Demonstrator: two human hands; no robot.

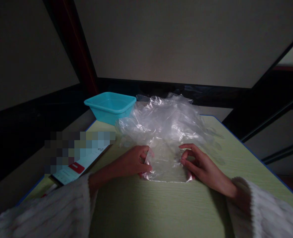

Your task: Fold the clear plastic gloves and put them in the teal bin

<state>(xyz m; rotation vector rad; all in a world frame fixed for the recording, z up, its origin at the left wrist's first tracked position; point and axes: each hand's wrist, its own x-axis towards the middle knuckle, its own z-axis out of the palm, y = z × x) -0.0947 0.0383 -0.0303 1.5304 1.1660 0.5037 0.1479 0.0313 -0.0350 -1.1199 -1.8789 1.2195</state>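
Note:
A thin clear plastic glove lies in front of me, its wide cuff edge towards me. My left hand holds its left side, the thumb over the film and some fingertips showing through it. On the opposite side, my right hand pinches the film between thumb and finger, with the index finger raised. Just beyond my hands is a crumpled heap of clear plastic gloves, finger shapes sticking out along its edges. Where the held glove's far end meets the heap, I cannot make out the boundary.
A turquoise plastic basin stands at the table's far left, touching or close to the heap. Nearer on the left, a phone or tablet lies with its screen lit and partly blurred. The pale green table has a blue edge; a wall rises behind.

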